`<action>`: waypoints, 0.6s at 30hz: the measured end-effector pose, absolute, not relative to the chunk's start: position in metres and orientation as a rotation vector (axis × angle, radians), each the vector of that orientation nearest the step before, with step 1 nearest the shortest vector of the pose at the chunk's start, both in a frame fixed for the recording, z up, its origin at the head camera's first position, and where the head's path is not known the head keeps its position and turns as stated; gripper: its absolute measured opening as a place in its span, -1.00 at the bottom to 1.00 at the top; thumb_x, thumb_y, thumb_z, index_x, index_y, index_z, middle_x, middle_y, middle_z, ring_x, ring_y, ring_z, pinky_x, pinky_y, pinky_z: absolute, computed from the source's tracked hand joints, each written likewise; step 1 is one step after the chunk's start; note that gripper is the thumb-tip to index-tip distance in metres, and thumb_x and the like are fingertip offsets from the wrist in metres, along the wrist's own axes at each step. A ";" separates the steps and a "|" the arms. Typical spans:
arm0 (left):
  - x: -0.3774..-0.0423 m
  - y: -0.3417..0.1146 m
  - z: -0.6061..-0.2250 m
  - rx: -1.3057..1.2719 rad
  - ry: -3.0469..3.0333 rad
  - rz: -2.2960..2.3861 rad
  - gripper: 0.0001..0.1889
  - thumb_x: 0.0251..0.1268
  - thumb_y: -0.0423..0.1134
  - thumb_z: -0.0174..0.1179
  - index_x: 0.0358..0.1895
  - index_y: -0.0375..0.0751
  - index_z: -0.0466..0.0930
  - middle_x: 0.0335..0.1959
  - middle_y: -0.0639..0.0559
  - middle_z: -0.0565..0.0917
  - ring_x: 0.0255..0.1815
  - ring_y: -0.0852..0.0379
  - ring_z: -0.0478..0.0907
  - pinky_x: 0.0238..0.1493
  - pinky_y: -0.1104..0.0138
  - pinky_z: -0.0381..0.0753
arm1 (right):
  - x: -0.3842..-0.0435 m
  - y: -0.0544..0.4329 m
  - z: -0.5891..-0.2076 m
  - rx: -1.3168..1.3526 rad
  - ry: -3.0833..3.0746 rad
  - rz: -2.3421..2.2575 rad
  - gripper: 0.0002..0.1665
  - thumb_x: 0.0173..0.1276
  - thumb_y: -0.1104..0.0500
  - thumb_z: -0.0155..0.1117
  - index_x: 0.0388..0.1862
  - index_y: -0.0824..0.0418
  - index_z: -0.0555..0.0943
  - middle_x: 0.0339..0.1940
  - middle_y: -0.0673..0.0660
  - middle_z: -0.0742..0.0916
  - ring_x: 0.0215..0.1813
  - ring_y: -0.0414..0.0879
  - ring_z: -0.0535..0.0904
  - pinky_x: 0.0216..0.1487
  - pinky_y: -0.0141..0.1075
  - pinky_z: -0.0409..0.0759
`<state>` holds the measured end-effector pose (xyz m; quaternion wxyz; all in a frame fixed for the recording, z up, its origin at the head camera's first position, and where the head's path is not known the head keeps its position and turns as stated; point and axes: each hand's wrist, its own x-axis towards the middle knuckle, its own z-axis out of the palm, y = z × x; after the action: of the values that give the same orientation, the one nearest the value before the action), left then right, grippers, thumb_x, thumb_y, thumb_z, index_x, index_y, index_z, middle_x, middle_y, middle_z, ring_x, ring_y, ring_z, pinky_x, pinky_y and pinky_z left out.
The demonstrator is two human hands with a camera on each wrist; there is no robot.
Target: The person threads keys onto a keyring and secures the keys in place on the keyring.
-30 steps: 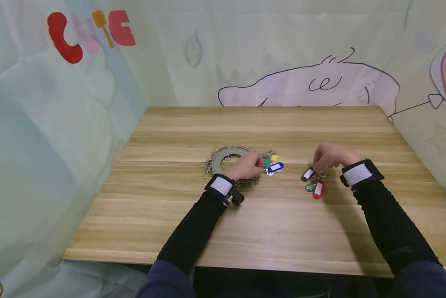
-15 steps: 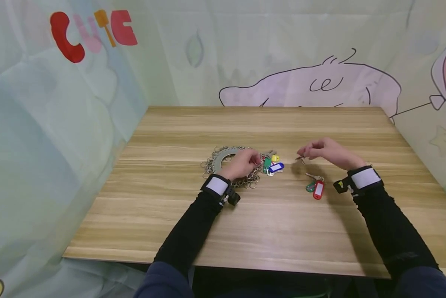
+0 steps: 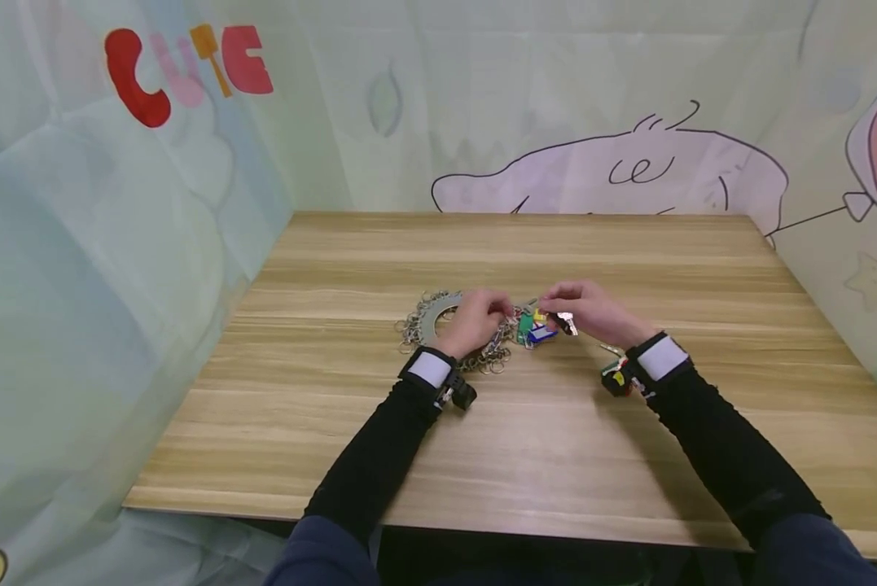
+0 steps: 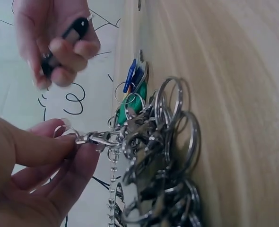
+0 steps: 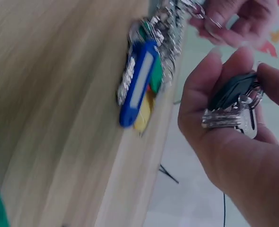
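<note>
A flat grey metal ring (image 3: 427,321), hung all round with small clasps and split rings, lies on the table. My left hand (image 3: 473,324) is over its right side and pinches one split ring (image 4: 66,128), whose clasp (image 4: 99,138) leads back to the big ring. Just to the right, my right hand (image 3: 588,311) holds a black key tag (image 5: 231,90) with silver keys (image 5: 246,120) in its curled fingers, above the table. Below it lie keys with a blue tag (image 5: 138,82), a yellow tag (image 5: 143,113) and a green tag (image 3: 525,325), beside the big ring.
Another key (image 3: 611,348) lies on the wooden table (image 3: 321,407), partly hidden with its tags by the right wrist camera (image 3: 616,379). A printed cloth (image 3: 379,146) hangs behind the table and along its left side.
My right hand has picked up the black-tagged keys from the right-hand pile and carried them left, close to my left hand. The left hand has stayed at the big ring, shifting only slightly.
</note>
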<state>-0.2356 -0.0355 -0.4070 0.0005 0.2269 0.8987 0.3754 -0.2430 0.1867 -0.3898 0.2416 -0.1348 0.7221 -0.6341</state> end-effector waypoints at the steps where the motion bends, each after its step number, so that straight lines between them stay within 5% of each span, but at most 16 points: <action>1: -0.236 -0.035 -0.408 0.718 2.829 1.190 -0.81 0.22 -0.57 0.07 -0.26 -0.33 0.66 -0.22 -0.12 0.73 -0.15 0.02 0.63 -0.04 0.23 0.60 | -0.244 0.180 -0.391 -0.381 2.036 -1.670 -0.64 0.44 0.19 0.12 0.05 0.46 0.48 -0.24 0.14 0.67 -0.31 -0.18 0.58 -0.21 -0.36 0.57; 9: -0.232 -0.035 -0.410 0.745 2.867 1.216 -0.80 0.16 -0.62 0.06 -0.30 -0.29 0.60 -0.29 -0.11 0.72 -0.24 0.08 0.62 -0.17 0.34 0.58 | -0.245 0.146 -0.405 -0.529 2.274 -1.451 -0.70 0.35 0.14 0.25 -0.09 0.37 0.62 -0.20 0.33 0.70 -0.31 -0.10 0.60 -0.28 -0.34 0.57; 18: -0.230 -0.037 -0.408 0.755 2.953 1.172 -0.84 0.12 -0.59 0.13 -0.33 -0.27 0.57 -0.35 -0.09 0.71 -0.31 0.09 0.61 -0.28 0.39 0.56 | -0.242 0.139 -0.403 -0.609 2.356 -1.385 -0.74 0.32 0.18 0.23 -0.15 0.37 0.64 -0.20 0.29 0.72 -0.27 -0.17 0.55 -0.21 -0.38 0.51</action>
<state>-0.2304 -0.0372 -0.4085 -0.0620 0.2307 0.9026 0.3582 -0.2416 0.1385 -0.4029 0.1698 -0.2142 0.8293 -0.4875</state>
